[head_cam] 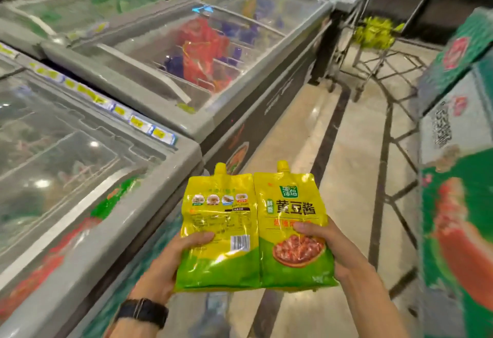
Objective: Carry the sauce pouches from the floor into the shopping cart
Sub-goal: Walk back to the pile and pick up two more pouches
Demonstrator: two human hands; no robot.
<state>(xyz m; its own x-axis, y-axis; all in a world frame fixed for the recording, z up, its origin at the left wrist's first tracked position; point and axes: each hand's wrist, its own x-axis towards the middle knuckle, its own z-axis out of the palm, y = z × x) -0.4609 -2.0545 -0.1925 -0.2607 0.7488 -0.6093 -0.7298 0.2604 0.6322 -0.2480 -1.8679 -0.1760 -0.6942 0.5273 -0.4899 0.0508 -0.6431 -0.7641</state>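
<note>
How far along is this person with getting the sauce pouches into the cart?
Done: yellow-green packs, seemingly pouches, already lie in the shopping cart. In hand: the left hand grips the barcode-side pouch, the right hand the label-side pouch. Left: carrying both down the aisle to the cart, which stands well ahead.

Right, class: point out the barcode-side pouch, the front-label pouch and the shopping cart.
barcode-side pouch (218, 220): head view, middle of its printed back panel.
front-label pouch (294, 207): head view, on the large dark lettering.
shopping cart (373, 69): head view, lower wire frame.
</note>
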